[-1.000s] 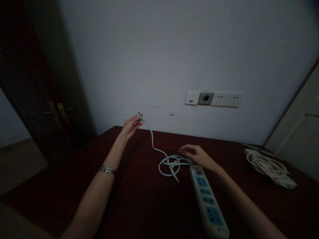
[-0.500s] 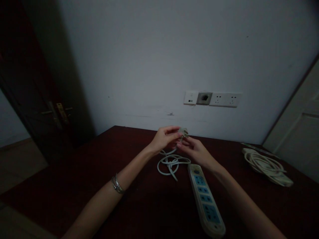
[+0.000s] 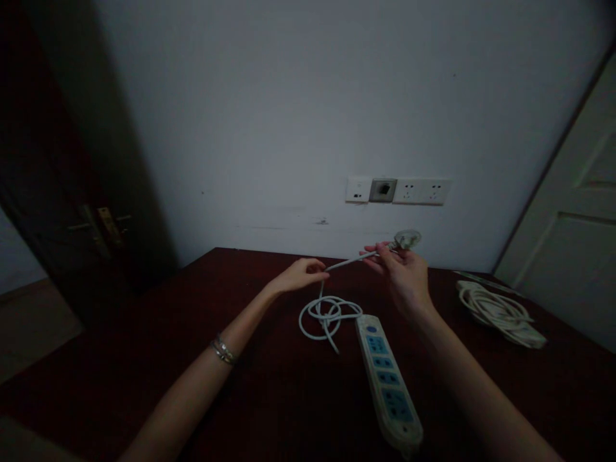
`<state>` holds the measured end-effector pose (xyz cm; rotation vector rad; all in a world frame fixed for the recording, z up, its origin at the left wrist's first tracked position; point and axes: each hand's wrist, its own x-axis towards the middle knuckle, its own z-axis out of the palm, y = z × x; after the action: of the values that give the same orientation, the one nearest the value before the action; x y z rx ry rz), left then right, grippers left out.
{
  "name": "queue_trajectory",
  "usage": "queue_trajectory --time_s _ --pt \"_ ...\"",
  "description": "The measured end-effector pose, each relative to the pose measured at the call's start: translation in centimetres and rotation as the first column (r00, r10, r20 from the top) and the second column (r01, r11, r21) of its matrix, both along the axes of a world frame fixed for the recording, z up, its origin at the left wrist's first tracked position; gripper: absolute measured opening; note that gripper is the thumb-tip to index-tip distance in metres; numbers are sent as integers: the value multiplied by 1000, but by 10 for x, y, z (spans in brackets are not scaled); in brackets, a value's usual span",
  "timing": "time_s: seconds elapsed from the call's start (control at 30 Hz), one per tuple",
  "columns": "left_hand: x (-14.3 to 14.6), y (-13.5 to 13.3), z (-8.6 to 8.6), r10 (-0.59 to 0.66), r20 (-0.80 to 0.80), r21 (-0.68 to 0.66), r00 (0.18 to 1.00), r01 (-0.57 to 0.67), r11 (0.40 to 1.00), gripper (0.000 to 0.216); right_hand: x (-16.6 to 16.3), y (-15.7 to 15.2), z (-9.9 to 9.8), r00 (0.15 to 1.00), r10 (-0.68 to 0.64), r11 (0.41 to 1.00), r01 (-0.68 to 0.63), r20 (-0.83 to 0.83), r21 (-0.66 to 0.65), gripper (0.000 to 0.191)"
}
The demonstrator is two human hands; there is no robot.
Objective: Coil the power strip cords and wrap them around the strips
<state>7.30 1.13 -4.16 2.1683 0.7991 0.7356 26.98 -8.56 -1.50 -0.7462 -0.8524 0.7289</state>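
Observation:
My right hand is closed round the white power cord just below its clear plug, raised above the back of the table. My left hand, with a bracelet on its wrist, pinches the same cord further along, and the stretch between the hands is fairly taut. From the left hand the cord drops to a loose tangle of loops on the tabletop. These loops lead to the far end of a white power strip with blue socket panels, lying below and between my forearms.
On the right of the dark red table lies another bundle of coiled white cable, beside a thin strip. Wall sockets sit above the table's back edge. A dark door with a handle is at the left, a pale door at the right.
The plug has passed from my left hand to my right, which has moved right and up with it. My left hand has slid left and down onto the cord, drawing it out straight.

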Motion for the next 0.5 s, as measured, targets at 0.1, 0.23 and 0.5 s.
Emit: queue_trajectory --time_s 0.1,0.23,0.5 --pt "-2 10 -21 -163 -175 -116 971 144 983 55 6 2 -1 992 -41 998 46 -118 43 25" --pt "1 14 -40 -308 -226 -280 924 241 929 45 16 2 1 968 -92 993 107 -235 51 17" --pt "-1 17 -42 -180 -64 -611 982 104 785 22 47 5 5 945 -185 976 209 -271 63 11"
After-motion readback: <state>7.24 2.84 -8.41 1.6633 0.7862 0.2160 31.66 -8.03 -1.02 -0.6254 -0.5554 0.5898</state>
